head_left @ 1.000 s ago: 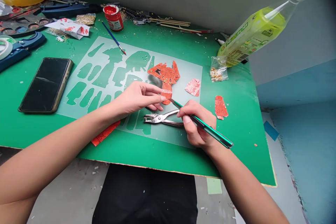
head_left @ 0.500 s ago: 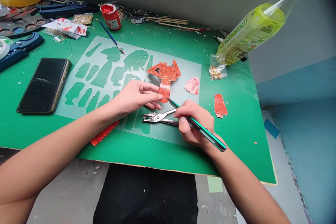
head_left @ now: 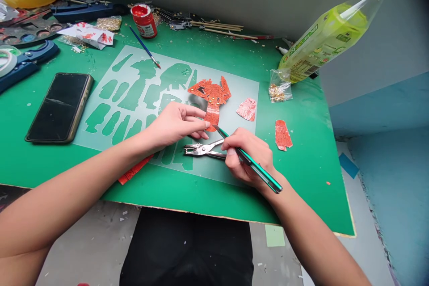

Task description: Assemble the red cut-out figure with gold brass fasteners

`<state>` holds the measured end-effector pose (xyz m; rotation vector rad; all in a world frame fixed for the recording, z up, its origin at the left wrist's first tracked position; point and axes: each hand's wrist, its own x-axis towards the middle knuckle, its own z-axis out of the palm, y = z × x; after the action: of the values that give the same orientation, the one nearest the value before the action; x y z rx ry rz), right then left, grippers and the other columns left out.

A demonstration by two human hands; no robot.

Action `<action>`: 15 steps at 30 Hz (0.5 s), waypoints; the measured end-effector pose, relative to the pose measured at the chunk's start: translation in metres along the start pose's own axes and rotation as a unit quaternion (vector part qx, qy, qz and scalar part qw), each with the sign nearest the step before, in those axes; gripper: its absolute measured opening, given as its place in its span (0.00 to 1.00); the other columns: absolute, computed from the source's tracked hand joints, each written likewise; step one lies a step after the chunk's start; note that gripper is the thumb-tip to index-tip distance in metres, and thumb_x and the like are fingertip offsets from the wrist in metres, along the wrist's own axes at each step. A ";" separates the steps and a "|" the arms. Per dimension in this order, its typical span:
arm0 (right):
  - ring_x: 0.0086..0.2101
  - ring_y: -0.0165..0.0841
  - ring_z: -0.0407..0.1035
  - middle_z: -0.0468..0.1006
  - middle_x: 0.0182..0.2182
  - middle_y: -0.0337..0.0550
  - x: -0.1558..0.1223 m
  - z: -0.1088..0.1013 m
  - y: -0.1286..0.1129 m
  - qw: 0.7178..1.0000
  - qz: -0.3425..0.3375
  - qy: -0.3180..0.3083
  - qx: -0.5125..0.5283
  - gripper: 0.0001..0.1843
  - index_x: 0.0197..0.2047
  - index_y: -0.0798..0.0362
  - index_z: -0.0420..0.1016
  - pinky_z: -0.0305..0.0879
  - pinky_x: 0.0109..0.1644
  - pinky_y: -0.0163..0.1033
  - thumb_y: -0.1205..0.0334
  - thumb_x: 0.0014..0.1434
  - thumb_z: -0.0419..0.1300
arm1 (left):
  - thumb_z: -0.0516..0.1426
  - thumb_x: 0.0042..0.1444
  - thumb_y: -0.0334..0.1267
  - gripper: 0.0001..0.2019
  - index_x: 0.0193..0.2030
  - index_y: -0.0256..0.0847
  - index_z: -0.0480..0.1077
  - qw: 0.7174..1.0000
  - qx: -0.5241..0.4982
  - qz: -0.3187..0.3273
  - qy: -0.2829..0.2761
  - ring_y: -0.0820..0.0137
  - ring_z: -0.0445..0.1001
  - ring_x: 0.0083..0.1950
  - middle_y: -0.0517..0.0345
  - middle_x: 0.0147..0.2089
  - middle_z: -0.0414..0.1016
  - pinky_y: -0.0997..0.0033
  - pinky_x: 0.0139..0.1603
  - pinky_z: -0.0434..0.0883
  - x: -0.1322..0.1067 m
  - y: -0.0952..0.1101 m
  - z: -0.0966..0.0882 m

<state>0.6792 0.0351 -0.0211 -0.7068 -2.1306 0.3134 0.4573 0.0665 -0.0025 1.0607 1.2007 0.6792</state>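
In the head view, the right hand (head_left: 250, 154) now sits slightly farther left than a second ago, and the back end of its green craft knife (head_left: 261, 171) has swung left too, so the knife slopes more steeply across the frame. Its fingers are closed firmly around the handle. The tip stays at the lower end of the red figure (head_left: 212, 94), right of the frame's middle, which suggests a change of angle on the same spot; whether the blade touches cannot be told. The left hand (head_left: 177, 125) keeps a narrow pinch on that lower end. Just below both lie metal punch pliers (head_left: 201, 149), on a cut-out translucent sheet (head_left: 241, 89); a pale red piece (head_left: 246, 110) lies right of the figure.
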 end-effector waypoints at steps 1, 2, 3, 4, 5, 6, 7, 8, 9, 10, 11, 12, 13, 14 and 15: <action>0.26 0.29 0.67 0.73 0.28 0.36 0.000 0.000 0.000 1.000 -0.003 0.002 -0.002 0.13 0.40 0.48 0.69 0.65 0.30 0.35 0.78 0.60 0.54 | 0.73 0.53 0.42 0.22 0.52 0.32 0.83 1.000 0.001 -0.001 0.001 0.60 0.87 0.38 0.45 0.34 0.87 0.61 0.46 0.85 0.000 0.001 0.000; 0.26 0.29 0.66 0.72 0.28 0.36 0.000 0.001 0.000 1.000 -0.007 0.003 -0.004 0.13 0.40 0.48 0.69 0.65 0.30 0.35 0.78 0.60 0.54 | 0.73 0.53 0.42 0.23 0.52 0.32 0.82 1.000 0.001 -0.003 0.003 0.60 0.87 0.38 0.45 0.34 0.87 0.61 0.47 0.85 -0.001 0.001 0.000; 0.26 0.29 0.66 0.72 0.28 0.36 0.000 0.001 0.000 1.000 -0.011 0.004 -0.006 0.14 0.40 0.49 0.69 0.65 0.29 0.35 0.78 0.60 0.54 | 0.73 0.53 0.42 0.23 0.53 0.31 0.82 1.000 0.000 -0.004 0.004 0.60 0.87 0.38 0.45 0.35 0.87 0.61 0.47 0.85 -0.001 0.002 0.001; 0.26 0.29 0.66 0.72 0.28 0.36 0.000 0.001 0.000 1.000 -0.014 0.005 -0.008 0.14 0.40 0.49 0.69 0.65 0.29 0.35 0.79 0.60 0.54 | 0.73 0.53 0.42 0.23 0.53 0.31 0.82 1.000 -0.002 -0.004 0.007 0.60 0.87 0.38 0.45 0.35 0.87 0.61 0.46 0.85 -0.001 0.002 0.001; 0.26 0.29 0.66 0.72 0.28 0.36 0.000 0.002 0.000 1.000 -0.017 0.006 -0.010 0.14 0.40 0.49 0.68 0.65 0.29 0.35 0.79 0.60 0.54 | 0.73 0.52 0.41 0.23 0.53 0.30 0.82 1.000 -0.003 -0.005 0.008 0.60 0.87 0.38 0.44 0.35 0.87 0.61 0.46 0.85 -0.001 0.002 0.001; 0.26 0.29 0.66 0.72 0.28 0.36 0.000 0.002 0.000 1.000 -0.020 0.007 -0.013 0.14 0.40 0.49 0.68 0.65 0.29 0.35 0.79 0.60 0.54 | 0.73 0.52 0.41 0.23 0.53 0.30 0.82 1.000 -0.005 -0.005 0.010 0.60 0.87 0.38 0.44 0.35 0.87 0.61 0.46 0.85 -0.001 0.002 0.001; 0.26 0.29 0.66 0.72 0.28 0.35 0.000 0.002 -0.001 1.000 -0.021 0.008 -0.015 0.14 0.40 0.49 0.68 0.65 0.30 0.35 0.79 0.60 0.54 | 0.73 0.52 0.41 0.23 0.53 0.30 0.82 1.000 -0.006 -0.003 0.012 0.60 0.87 0.38 0.45 0.36 0.87 0.61 0.46 0.85 -0.001 0.001 0.001; 0.26 0.29 0.66 0.72 0.27 0.36 0.001 0.003 -0.001 1.000 -0.022 0.008 -0.017 0.14 0.40 0.49 0.68 0.65 0.30 0.34 0.79 0.60 0.54 | 0.73 0.52 0.41 0.23 0.52 0.31 0.82 1.000 -0.007 -0.001 0.014 0.60 0.87 0.38 0.45 0.36 0.87 0.61 0.45 0.85 -0.001 0.001 0.002; 0.26 0.29 0.67 0.72 0.27 0.36 0.000 0.003 -0.001 1.000 -0.021 0.009 -0.018 0.14 0.40 0.49 0.68 0.65 0.30 0.34 0.79 0.60 0.54 | 0.73 0.52 0.41 0.23 0.52 0.31 0.82 1.000 -0.008 0.001 0.014 0.60 0.87 0.38 0.45 0.36 0.87 0.61 0.45 0.85 -0.001 0.001 0.002; 0.26 0.29 0.67 0.72 0.27 0.36 0.000 0.003 -0.002 1.000 -0.020 0.009 -0.019 0.14 0.40 0.49 0.68 0.66 0.30 0.34 0.79 0.60 0.54 | 0.73 0.52 0.41 0.23 0.52 0.31 0.82 1.000 -0.007 0.003 0.013 0.60 0.87 0.38 0.45 0.35 0.87 0.60 0.45 0.85 -0.001 0.000 0.002; 0.27 0.29 0.68 0.73 0.28 0.36 0.000 0.003 -0.002 1.000 -0.018 0.010 -0.019 0.14 0.40 0.49 0.68 0.66 0.30 0.34 0.79 0.60 0.54 | 0.73 0.52 0.41 0.22 0.51 0.31 0.82 1.000 -0.007 0.004 0.011 0.59 0.87 0.38 0.44 0.35 0.87 0.60 0.45 0.85 -0.001 0.000 0.002; 0.27 0.29 0.68 0.73 0.28 0.35 0.000 0.003 -0.002 1.000 -0.016 0.011 -0.020 0.14 0.40 0.49 0.68 0.66 0.30 0.34 0.79 0.60 0.54 | 0.73 0.52 0.41 0.21 0.50 0.30 0.82 1.000 -0.006 0.005 0.009 0.59 0.87 0.38 0.44 0.35 0.87 0.60 0.45 0.85 -0.001 0.000 0.003; 0.27 0.29 0.69 0.73 0.27 0.35 0.000 0.003 -0.003 1.000 -0.014 0.012 -0.020 0.14 0.40 0.49 0.68 0.66 0.30 0.34 0.79 0.60 0.54 | 0.73 0.52 0.40 0.21 0.50 0.30 0.82 1.000 -0.006 0.007 0.009 0.59 0.87 0.38 0.44 0.35 0.87 0.60 0.45 0.85 -0.001 0.000 0.003; 0.27 0.29 0.69 0.73 0.27 0.35 0.000 0.003 -0.003 1.000 -0.011 0.013 -0.021 0.13 0.40 0.49 0.68 0.66 0.30 0.34 0.78 0.60 0.54 | 0.73 0.53 0.40 0.20 0.49 0.30 0.82 1.000 -0.006 0.010 0.011 0.59 0.87 0.38 0.44 0.35 0.87 0.61 0.45 0.85 -0.001 0.000 0.004; 0.26 0.29 0.69 0.73 0.27 0.35 -0.001 0.003 -0.004 1.000 -0.009 0.013 -0.023 0.13 0.40 0.49 0.68 0.67 0.30 0.34 0.78 0.60 0.54 | 0.73 0.53 0.40 0.20 0.49 0.31 0.82 1.000 -0.007 0.014 0.013 0.60 0.87 0.37 0.44 0.35 0.87 0.61 0.45 0.85 -0.001 0.000 0.004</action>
<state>0.6755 0.0319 -0.0218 -0.7148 -2.1240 0.2458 0.4607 0.0641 -0.0020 1.0602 1.2037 0.7241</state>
